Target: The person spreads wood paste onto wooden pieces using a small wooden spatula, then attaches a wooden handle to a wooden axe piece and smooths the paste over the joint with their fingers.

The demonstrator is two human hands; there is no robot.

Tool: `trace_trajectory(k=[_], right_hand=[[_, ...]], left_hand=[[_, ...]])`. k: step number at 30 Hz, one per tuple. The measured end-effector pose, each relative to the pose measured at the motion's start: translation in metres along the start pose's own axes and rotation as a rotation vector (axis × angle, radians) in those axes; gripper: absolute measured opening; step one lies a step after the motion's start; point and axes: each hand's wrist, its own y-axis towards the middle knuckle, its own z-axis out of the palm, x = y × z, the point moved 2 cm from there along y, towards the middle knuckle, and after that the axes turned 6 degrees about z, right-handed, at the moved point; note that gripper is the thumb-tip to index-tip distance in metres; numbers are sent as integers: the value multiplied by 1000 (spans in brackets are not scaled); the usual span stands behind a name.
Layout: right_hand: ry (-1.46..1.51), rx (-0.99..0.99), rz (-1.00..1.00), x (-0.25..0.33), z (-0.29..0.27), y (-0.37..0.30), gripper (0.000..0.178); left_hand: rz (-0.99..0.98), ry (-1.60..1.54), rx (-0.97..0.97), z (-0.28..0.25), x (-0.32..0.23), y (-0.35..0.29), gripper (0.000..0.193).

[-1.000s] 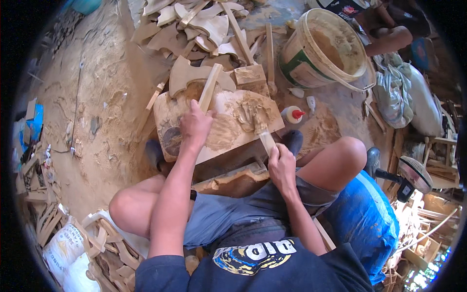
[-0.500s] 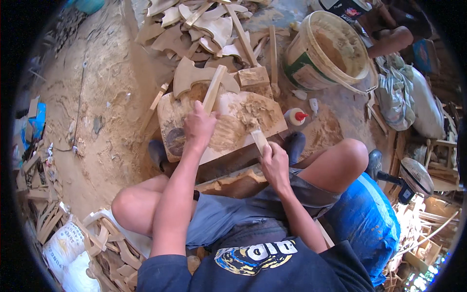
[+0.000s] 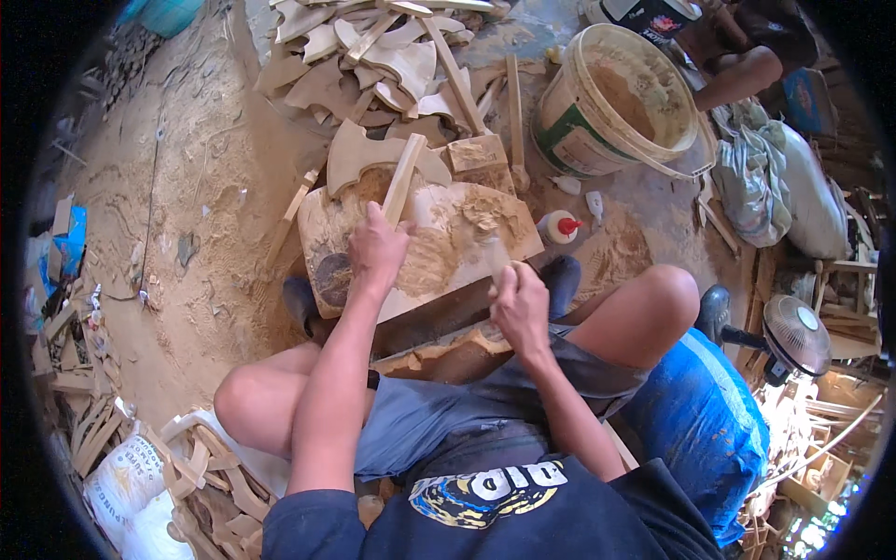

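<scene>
- Your left hand (image 3: 376, 250) presses flat, fingers spread, on the pale sawdust-covered wooden board (image 3: 425, 245) across your knees.
- Your right hand (image 3: 523, 306) is closed around a small pale wooden block (image 3: 496, 257) at the board's near edge.

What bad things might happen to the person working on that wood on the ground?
The right hand swings a small blurred tool close to the left hand, which presses on the wooden board, so fingers might get hit. Loose sawdust on the board could fly up toward the eyes. The little glue bottle stands near the knee and might get knocked over.
</scene>
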Motion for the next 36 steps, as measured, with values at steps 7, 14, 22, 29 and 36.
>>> trace_trajectory(k=[7, 14, 22, 29, 36], right_hand=[[-625, -240, -642, 9, -9, 6, 38], [-1344, -231, -612, -3, 26, -6, 53], [-1020, -11, -479, 23, -14, -36, 56], [-1244, -239, -629, 28, 27, 15, 52], [-1356, -175, -643, 14, 26, -9, 53]], left_hand=[[21, 7, -21, -2, -6, -3, 55], [35, 24, 20, -10, -15, -4, 53], [28, 33, 10, -8, -7, -4, 54], [15, 6, 22, -5, -8, -3, 55], [29, 16, 16, -10, -11, -5, 55]])
